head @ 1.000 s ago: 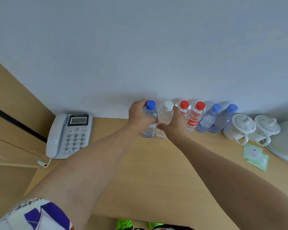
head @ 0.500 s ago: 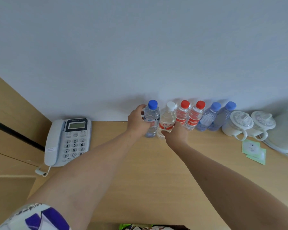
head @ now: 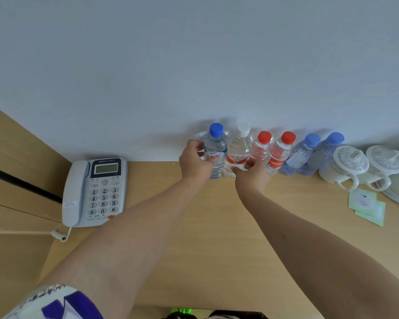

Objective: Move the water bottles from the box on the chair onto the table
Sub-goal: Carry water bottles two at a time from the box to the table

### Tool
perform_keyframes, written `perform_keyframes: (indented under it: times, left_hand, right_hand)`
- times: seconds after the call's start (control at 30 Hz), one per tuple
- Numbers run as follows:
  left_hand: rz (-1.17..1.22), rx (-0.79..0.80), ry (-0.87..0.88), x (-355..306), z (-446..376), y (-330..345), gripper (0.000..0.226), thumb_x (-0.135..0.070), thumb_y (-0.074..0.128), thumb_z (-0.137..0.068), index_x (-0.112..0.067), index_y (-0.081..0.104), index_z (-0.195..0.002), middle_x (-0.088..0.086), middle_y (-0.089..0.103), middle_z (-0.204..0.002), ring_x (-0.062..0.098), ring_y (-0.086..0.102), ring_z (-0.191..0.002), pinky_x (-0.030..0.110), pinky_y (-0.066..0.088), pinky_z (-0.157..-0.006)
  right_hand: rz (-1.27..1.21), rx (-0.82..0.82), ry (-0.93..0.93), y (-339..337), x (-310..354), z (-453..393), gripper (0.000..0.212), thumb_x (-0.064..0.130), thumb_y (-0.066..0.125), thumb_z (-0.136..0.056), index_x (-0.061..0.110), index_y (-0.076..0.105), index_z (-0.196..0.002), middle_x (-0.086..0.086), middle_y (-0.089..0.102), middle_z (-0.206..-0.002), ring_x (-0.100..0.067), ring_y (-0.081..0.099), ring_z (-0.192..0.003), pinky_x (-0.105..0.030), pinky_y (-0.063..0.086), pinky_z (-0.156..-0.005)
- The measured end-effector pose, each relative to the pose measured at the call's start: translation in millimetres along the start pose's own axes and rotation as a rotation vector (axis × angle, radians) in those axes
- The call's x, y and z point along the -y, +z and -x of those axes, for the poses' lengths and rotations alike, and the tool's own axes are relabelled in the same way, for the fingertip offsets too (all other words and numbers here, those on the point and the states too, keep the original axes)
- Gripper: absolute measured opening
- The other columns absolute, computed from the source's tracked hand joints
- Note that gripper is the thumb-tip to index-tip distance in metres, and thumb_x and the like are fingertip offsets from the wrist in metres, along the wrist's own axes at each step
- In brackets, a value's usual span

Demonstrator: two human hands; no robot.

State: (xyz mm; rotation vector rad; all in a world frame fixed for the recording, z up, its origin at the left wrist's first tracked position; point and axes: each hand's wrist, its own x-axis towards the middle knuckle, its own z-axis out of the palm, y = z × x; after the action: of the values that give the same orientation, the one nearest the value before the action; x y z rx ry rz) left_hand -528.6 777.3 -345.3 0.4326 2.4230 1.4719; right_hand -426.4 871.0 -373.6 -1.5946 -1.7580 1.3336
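- Compared with half a second ago, the blue-capped bottle [head: 214, 151] and the white-capped bottle [head: 238, 150] stand in the same spots at the left end of the row, and both hands have eased lower on them.
- Six water bottles stand upright in a line along the wall at the back of the tabletop [head: 207, 238]: blue cap, white cap, two red-capped bottles [head: 260, 147] [head: 279, 153], then two pale blue bottles [head: 301, 155] [head: 320, 154]; neighbours touch or nearly touch.
- The bottles are clear plastic; the four on the left carry red-and-white labels.
- The left hand [head: 195, 161] curls around the blue-capped bottle, thumb across its label.
- The right hand [head: 251, 172] sits at the foot of the white-capped bottle, fingers curled on its lower body; how firm the hold is cannot be told.
- Right of the row stand two white lidded cups [head: 346, 165] [head: 382, 166], with green paper packets [head: 366, 207] in front.
- A grey telephone [head: 95, 192] lies at the left.
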Motion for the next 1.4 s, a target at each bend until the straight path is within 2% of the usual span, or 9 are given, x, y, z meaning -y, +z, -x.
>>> perform_keyframes:
  times: [0.17,0.37,0.5,0.6,0.67,0.83,0.97,1.13,1.4]
  left_hand:
    - [-0.039,0.013,0.028,-0.6,-5.1,2.2,0.042,-0.010,0.086,-0.077,-0.022,0.053,-0.101,-0.007,0.064,-0.103,0.014,0.064,-0.099,0.021,0.043,-0.080]
    - [-0.094,0.028,0.061,4.6,-4.3,-0.3,0.047,-0.014,0.086,-0.078,-0.016,0.057,-0.115,-0.005,0.065,-0.113,0.013,0.061,-0.104,0.022,0.042,-0.084]
    - [-0.227,0.106,0.051,7.0,1.7,-10.2,0.060,-0.020,0.086,-0.077,-0.015,0.055,-0.129,0.002,0.063,-0.124,0.022,0.060,-0.110,0.027,0.042,-0.084]
    - [-0.323,0.187,0.047,8.5,8.1,-24.6,0.072,-0.029,0.085,-0.075,-0.015,0.051,-0.137,0.007,0.059,-0.131,0.026,0.057,-0.117,0.027,0.041,-0.084]
    - [-0.346,0.194,0.078,4.0,10.0,-36.4,0.074,-0.031,0.084,-0.076,-0.016,0.049,-0.139,0.008,0.057,-0.134,0.026,0.056,-0.119,0.029,0.041,-0.087]
    - [-0.413,0.212,0.257,-19.0,15.4,-57.5,0.073,-0.025,0.083,-0.078,-0.020,0.049,-0.142,0.007,0.057,-0.133,0.027,0.054,-0.122,0.030,0.041,-0.088]
    - [-0.449,0.241,0.408,-30.3,30.3,-63.2,0.074,-0.025,0.081,-0.081,-0.020,0.047,-0.146,0.005,0.053,-0.140,0.028,0.048,-0.127,0.038,0.046,-0.098]
    - [-0.666,0.274,0.646,-44.7,61.3,-46.4,0.063,-0.039,0.077,-0.083,-0.022,0.049,-0.138,0.004,0.051,-0.143,0.029,0.043,-0.132,0.041,0.041,-0.104]
    - [-0.666,0.464,0.909,-110.9,143.4,19.7,0.074,-0.051,0.070,-0.085,-0.022,0.042,-0.148,0.008,0.040,-0.156,0.032,0.032,-0.143,0.049,0.034,-0.113]
  right_hand:
    - [0.008,-0.024,0.005,4.6,2.6,-6.8,0.038,0.015,0.082,-0.082,0.012,0.059,-0.111,-0.002,0.066,-0.108,-0.021,0.060,-0.097,-0.031,0.041,-0.077]
    - [0.035,-0.023,-0.044,2.2,-0.7,-0.3,0.038,0.018,0.081,-0.083,0.014,0.058,-0.114,-0.001,0.067,-0.112,-0.021,0.061,-0.101,-0.031,0.043,-0.079]
    - [0.329,0.045,-0.125,-8.0,7.8,12.2,0.041,0.016,0.073,-0.086,0.012,0.056,-0.123,-0.006,0.066,-0.114,-0.028,0.063,-0.105,-0.034,0.047,-0.076]
    - [0.548,0.103,-0.162,-16.5,20.2,22.7,0.030,0.014,0.068,-0.086,0.012,0.057,-0.113,-0.006,0.066,-0.106,-0.028,0.064,-0.095,-0.037,0.052,-0.073]
    - [0.604,0.110,-0.222,-22.4,29.6,30.2,0.032,0.012,0.067,-0.085,0.014,0.058,-0.115,-0.005,0.066,-0.106,-0.027,0.063,-0.095,-0.037,0.054,-0.074]
    - [0.628,0.072,-0.392,-38.2,42.6,53.7,0.056,0.019,0.071,-0.088,0.017,0.050,-0.139,-0.005,0.062,-0.130,-0.027,0.059,-0.114,-0.034,0.047,-0.080]
    - [0.652,0.004,-0.437,-55.0,36.3,73.6,0.055,0.030,0.071,-0.086,0.023,0.052,-0.138,-0.004,0.062,-0.130,-0.028,0.057,-0.117,-0.037,0.046,-0.084]
    - [0.714,-0.088,-0.389,-94.9,14.6,100.1,0.066,0.037,0.073,-0.084,0.028,0.047,-0.144,-0.004,0.054,-0.139,-0.031,0.047,-0.127,-0.044,0.041,-0.101]
    - [0.757,-0.311,-0.239,-210.1,-19.2,137.7,0.075,0.045,0.074,-0.082,0.028,0.041,-0.146,-0.002,0.047,-0.145,-0.031,0.041,-0.132,-0.044,0.037,-0.106]
